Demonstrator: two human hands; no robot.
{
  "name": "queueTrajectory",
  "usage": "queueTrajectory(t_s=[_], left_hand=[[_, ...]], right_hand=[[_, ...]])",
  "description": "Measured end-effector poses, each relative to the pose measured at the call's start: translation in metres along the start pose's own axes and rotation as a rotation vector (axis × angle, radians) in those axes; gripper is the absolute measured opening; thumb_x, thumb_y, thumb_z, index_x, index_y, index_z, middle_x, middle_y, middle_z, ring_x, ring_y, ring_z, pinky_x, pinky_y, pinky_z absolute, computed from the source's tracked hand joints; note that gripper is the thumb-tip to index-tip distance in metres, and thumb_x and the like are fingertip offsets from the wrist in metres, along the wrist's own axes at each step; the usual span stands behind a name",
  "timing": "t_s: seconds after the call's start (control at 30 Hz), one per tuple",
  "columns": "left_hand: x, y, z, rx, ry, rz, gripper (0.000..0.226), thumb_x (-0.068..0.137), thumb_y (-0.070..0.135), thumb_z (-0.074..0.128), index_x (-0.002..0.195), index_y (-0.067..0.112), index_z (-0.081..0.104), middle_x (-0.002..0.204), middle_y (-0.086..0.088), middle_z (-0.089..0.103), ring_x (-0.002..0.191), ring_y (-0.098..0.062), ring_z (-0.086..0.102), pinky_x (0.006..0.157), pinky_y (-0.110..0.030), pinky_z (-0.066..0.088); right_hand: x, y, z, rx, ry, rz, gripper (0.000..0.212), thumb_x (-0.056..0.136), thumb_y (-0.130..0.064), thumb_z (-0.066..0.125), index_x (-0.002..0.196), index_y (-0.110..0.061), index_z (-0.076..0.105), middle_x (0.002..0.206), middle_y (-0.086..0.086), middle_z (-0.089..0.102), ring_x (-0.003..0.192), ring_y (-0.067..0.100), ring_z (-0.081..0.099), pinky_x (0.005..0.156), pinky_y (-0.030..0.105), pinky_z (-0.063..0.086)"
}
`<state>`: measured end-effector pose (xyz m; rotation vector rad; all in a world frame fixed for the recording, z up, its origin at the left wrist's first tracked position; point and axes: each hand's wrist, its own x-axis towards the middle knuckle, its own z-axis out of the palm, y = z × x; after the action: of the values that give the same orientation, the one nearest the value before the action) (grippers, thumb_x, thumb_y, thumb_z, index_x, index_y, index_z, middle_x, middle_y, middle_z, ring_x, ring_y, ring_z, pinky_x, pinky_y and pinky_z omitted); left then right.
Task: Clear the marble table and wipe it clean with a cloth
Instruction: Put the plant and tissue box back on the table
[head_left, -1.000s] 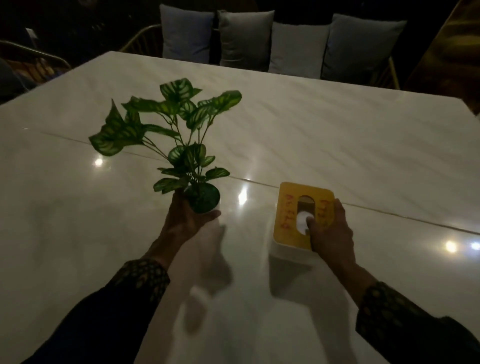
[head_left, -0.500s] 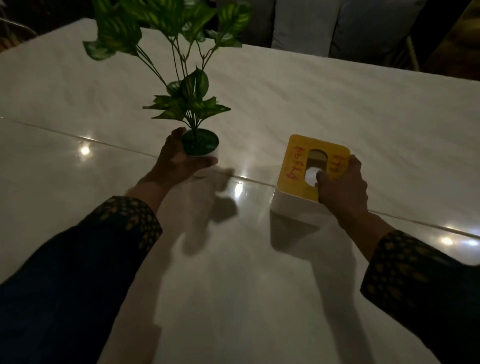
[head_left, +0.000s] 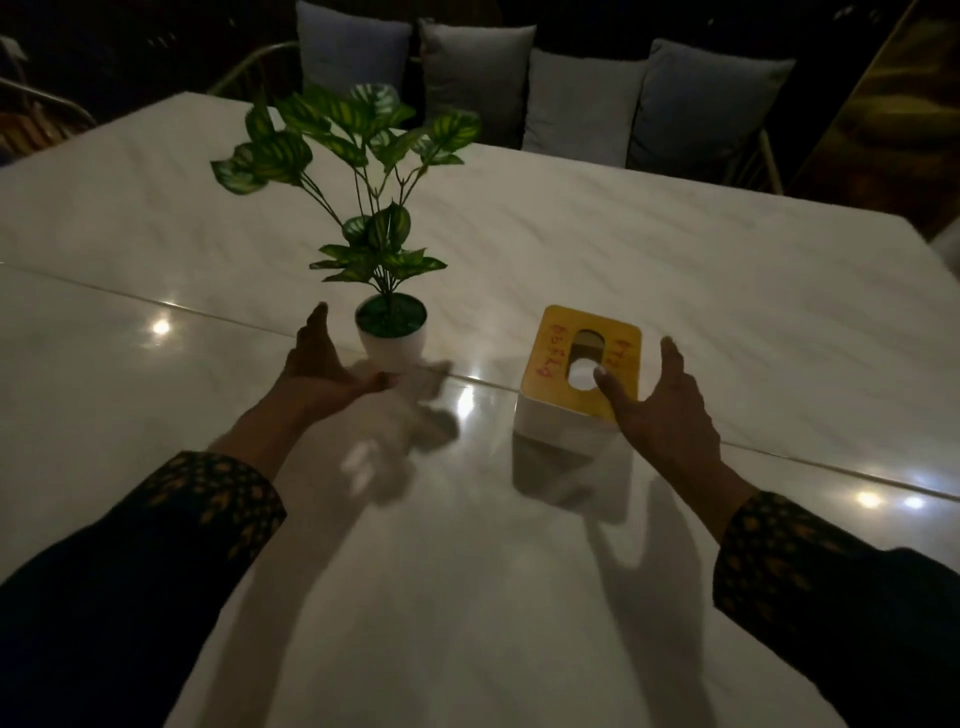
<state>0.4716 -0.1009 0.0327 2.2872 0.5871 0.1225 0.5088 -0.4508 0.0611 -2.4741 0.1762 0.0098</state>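
A small green plant in a white pot (head_left: 393, 340) stands upright on the white marble table (head_left: 675, 270), near the middle seam. My left hand (head_left: 319, 371) is open just left of the pot, palm toward it, apart from it. A white tissue box with a yellow lid (head_left: 576, 379) stands to the right. My right hand (head_left: 660, 410) is open at the box's right near corner, thumb over the lid's edge, not gripping. No cloth is in view.
Several grey cushions (head_left: 576, 104) line a bench behind the table's far edge. A chair frame (head_left: 41, 104) shows at the far left. Lamp reflections dot the glossy tabletop.
My left hand set the plant pot down on the table and let go. My right hand released the tissue box and opened beside it.
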Motion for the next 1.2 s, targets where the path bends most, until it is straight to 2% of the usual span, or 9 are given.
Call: queueTrajectory(t_s=[0.2, 0.37, 0.53, 0.6, 0.73, 0.83, 0.93, 1.07, 1.2], left_hand=[[-0.119, 0.056, -0.009, 0.017, -0.077, 0.225, 0.092, 0.065, 0.027, 0.088, 0.141, 0.013, 0.037, 0.132, 0.001, 0.049, 0.125, -0.019, 0.045, 0.096, -0.019, 0.032], [-0.227, 0.095, 0.016, 0.186, -0.286, 0.405, 0.108, 0.063, 0.073, 0.070, 0.149, 0.024, 0.026, 0.151, -0.002, 0.036, 0.136, -0.024, 0.037, 0.111, -0.043, 0.037], [-0.355, 0.130, 0.066, 0.321, -0.398, 0.634, 0.111, 0.060, 0.086, 0.047, 0.149, 0.022, 0.027, 0.154, -0.002, 0.032, 0.139, -0.022, 0.033, 0.110, -0.036, 0.032], [-0.407, 0.141, 0.091, 0.302, -0.449, 0.663, 0.109, 0.060, 0.085, 0.044, 0.149, 0.023, 0.028, 0.153, 0.000, 0.034, 0.138, -0.020, 0.035, 0.109, -0.033, 0.032], [-0.526, 0.164, 0.155, 0.259, -0.578, 0.740, 0.097, 0.074, 0.067, 0.066, 0.150, 0.022, 0.026, 0.154, -0.001, 0.032, 0.138, -0.021, 0.034, 0.110, -0.035, 0.033], [-0.618, 0.181, 0.209, 0.282, -0.723, 0.803, 0.094, 0.077, 0.066, 0.063, 0.151, 0.024, 0.023, 0.156, 0.001, 0.028, 0.140, -0.020, 0.031, 0.113, -0.036, 0.031], [-0.709, 0.202, 0.262, 0.305, -0.877, 0.934, 0.090, 0.079, 0.067, 0.060, 0.150, 0.026, 0.024, 0.155, 0.003, 0.028, 0.139, -0.018, 0.031, 0.113, -0.035, 0.030], [-0.819, 0.245, 0.316, 0.341, -1.057, 1.141, 0.085, 0.081, 0.065, 0.060, 0.148, 0.024, 0.028, 0.153, 0.001, 0.032, 0.137, -0.020, 0.034, 0.109, -0.034, 0.032], [-0.915, 0.294, 0.350, 0.362, -1.190, 1.314, 0.089, 0.075, 0.071, 0.056, 0.147, 0.025, 0.030, 0.150, -0.001, 0.036, 0.133, -0.022, 0.039, 0.107, -0.037, 0.038]], right_hand=[[-0.084, 0.031, -0.063, -0.115, 0.068, -0.164, 0.081, 0.083, -0.073, 0.044, 0.150, -0.032, 0.022, 0.147, 0.005, 0.042, 0.128, 0.029, 0.047, 0.097, 0.047, 0.043], [-0.178, 0.082, -0.126, -0.178, 0.060, -0.192, 0.074, 0.086, -0.068, 0.045, 0.147, -0.029, 0.031, 0.149, 0.001, 0.041, 0.131, 0.024, 0.045, 0.101, 0.041, 0.039], [-0.292, 0.176, -0.187, -0.188, 0.104, -0.138, 0.069, 0.087, -0.066, 0.046, 0.143, -0.026, 0.040, 0.143, -0.002, 0.047, 0.127, 0.018, 0.048, 0.100, 0.035, 0.039], [-0.342, 0.223, -0.209, -0.183, 0.107, -0.085, 0.068, 0.088, -0.066, 0.046, 0.142, -0.024, 0.043, 0.142, -0.002, 0.049, 0.126, 0.017, 0.049, 0.099, 0.033, 0.040], [-0.449, 0.324, -0.249, -0.187, 0.152, 0.030, 0.069, 0.087, -0.068, 0.043, 0.139, -0.023, 0.047, 0.139, -0.003, 0.052, 0.125, 0.016, 0.051, 0.099, 0.032, 0.042], [-0.537, 0.397, -0.275, -0.200, 0.186, 0.181, 0.067, 0.089, -0.067, 0.042, 0.141, -0.024, 0.045, 0.142, -0.004, 0.050, 0.127, 0.014, 0.048, 0.101, 0.031, 0.039], [-0.624, 0.460, -0.300, -0.197, 0.250, 0.364, 0.075, 0.084, -0.076, 0.029, 0.142, -0.028, 0.042, 0.144, -0.006, 0.046, 0.129, 0.013, 0.045, 0.106, 0.035, 0.037], [-0.734, 0.527, -0.343, -0.196, 0.377, 0.606, 0.061, 0.089, -0.062, 0.049, 0.139, -0.028, 0.045, 0.140, -0.002, 0.051, 0.123, 0.020, 0.051, 0.103, 0.036, 0.041], [-0.827, 0.566, -0.385, -0.193, 0.540, 0.808, 0.078, 0.085, -0.076, 0.034, 0.138, -0.021, 0.048, 0.140, 0.003, 0.052, 0.123, 0.024, 0.053, 0.098, 0.039, 0.047]])
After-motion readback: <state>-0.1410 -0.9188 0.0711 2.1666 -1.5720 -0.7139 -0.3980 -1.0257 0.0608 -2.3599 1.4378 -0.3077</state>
